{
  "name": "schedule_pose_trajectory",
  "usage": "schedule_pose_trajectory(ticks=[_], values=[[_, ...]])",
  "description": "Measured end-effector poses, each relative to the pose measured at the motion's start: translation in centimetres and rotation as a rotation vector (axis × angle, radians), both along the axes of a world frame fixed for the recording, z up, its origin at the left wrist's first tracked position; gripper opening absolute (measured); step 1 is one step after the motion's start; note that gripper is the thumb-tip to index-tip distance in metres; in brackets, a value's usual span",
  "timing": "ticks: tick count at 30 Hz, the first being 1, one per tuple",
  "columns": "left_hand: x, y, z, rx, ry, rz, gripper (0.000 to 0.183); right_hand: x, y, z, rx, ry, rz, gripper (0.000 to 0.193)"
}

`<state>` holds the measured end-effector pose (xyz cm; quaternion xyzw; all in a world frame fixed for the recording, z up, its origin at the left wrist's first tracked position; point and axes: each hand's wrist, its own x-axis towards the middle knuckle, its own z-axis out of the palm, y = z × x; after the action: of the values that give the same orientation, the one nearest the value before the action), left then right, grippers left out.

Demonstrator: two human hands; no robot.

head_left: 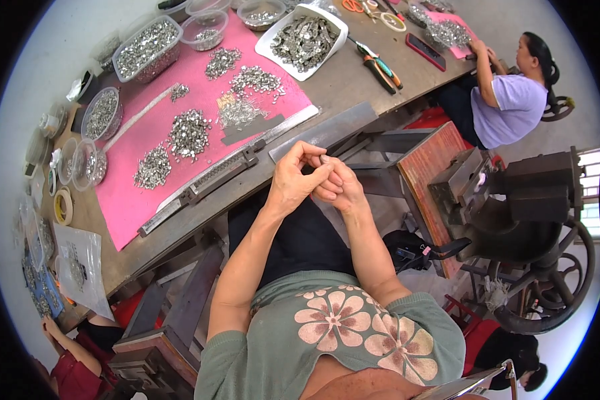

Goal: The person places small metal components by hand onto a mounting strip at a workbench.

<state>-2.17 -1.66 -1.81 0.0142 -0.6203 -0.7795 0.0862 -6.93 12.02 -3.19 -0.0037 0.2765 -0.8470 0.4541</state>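
My left hand (pixel 291 180) and my right hand (pixel 343 187) meet in front of my body, just off the table's near edge. The fingers of both are closed and pinched together; anything between them is too small or too hidden to name. Beyond them a flat grey metal plate (pixel 343 127) lies along the edge. To its left a long metal bar fixture (pixel 223 175) rests on a pink mat (pixel 123 193). Several piles of small silvery metal parts (pixel 189 135) are spread on that mat, with thin pins (pixel 240 115) heaped beside a grey flat strip (pixel 253 129).
A white scoop tray (pixel 267 47) and clear tubs (pixel 173 50) hold metal parts. Pliers (pixel 378 70), a phone (pixel 425 53) and a tape roll (pixel 63 205) lie on the table. A heavy press (pixel 520 207) stands at the right. Other people (pixel 510 110) sit nearby.
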Motion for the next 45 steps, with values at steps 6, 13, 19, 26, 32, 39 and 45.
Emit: schedule_pose_trajectory(ticks=[6,13,19,26,32,39,45], values=[[-0.1,-0.1,-0.1,0.107,-0.024,-0.015,0.021,-0.3,-0.3,-0.5,-0.172,0.036,0.06,0.057],[0.0,-0.2,-0.1,0.078,-0.022,-0.014,0.021,-0.3,-0.3,-0.5,-0.137,0.05,0.051,0.057],[-0.1,-0.1,0.0,0.095,-0.024,-0.01,0.022,-0.2,-0.5,-0.3,-0.059,0.095,0.009,0.057],[-0.1,-0.1,0.0,0.054,-0.031,-0.007,0.02,0.1,-0.5,0.0,0.019,0.093,-0.022,0.057],[-0.1,0.0,0.0,0.075,-0.015,-0.007,0.02,-0.2,-0.1,-0.8,-0.14,0.105,0.028,0.051],[-0.1,0.1,-0.1,0.076,-0.023,0.004,0.021,-0.1,-0.2,-0.7,-0.084,0.092,-0.001,0.051],[0.0,0.1,-0.2,0.058,-0.007,0.002,0.022,-0.1,-0.1,-0.8,-0.108,0.08,0.003,0.05]])
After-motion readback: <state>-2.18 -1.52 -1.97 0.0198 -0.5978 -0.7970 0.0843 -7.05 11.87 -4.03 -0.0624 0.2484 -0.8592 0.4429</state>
